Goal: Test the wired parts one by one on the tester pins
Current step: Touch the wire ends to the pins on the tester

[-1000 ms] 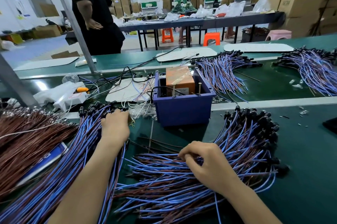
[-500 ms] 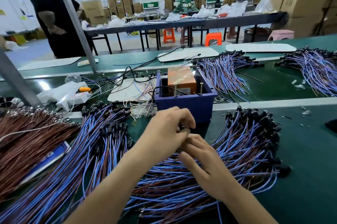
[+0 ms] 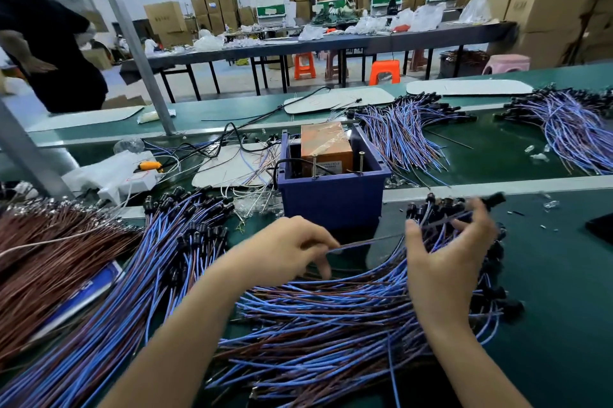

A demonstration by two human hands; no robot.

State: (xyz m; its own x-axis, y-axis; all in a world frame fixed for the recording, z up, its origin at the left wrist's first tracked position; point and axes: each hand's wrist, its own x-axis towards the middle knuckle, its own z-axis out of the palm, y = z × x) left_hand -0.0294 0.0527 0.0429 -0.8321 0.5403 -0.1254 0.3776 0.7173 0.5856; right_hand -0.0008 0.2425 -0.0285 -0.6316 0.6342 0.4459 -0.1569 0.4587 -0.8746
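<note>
Right, we're at the green mat (image 3: 564, 308), and the open room is all on the right: bare, smooth mat runs out past the right hand (image 3: 444, 268) to the frame edge. A pale metal rail (image 3: 514, 184) crosses behind the hands. There's a narrow gap between the hands and the front wall of the tester box (image 3: 331, 202), a blue, square-cornered plastic tub. Two thin threaded pins (image 3: 314, 168) stand upright inside it, in front of an orange block (image 3: 326, 145) wrapped in shiny film.

Now the wired part (image 3: 371, 239): it's a thin lead, blurred, stretched in the air just in front of the box. The left hand (image 3: 288, 251) pinches its bare end at the fingertips. Its black cap (image 3: 495, 198) sticks out beyond the right hand, whose fingers curve loosely round the lead; we can't tell if they actually grip.

Below lies the fanned pile (image 3: 331, 324) of blue and brown leads. A second pile (image 3: 159, 268) sits to the left, beside a heap of brown wires (image 3: 49, 258).

Half a second ago the hands were touching in front of the box; now they're apart, with the lead drawn out between them.
</note>
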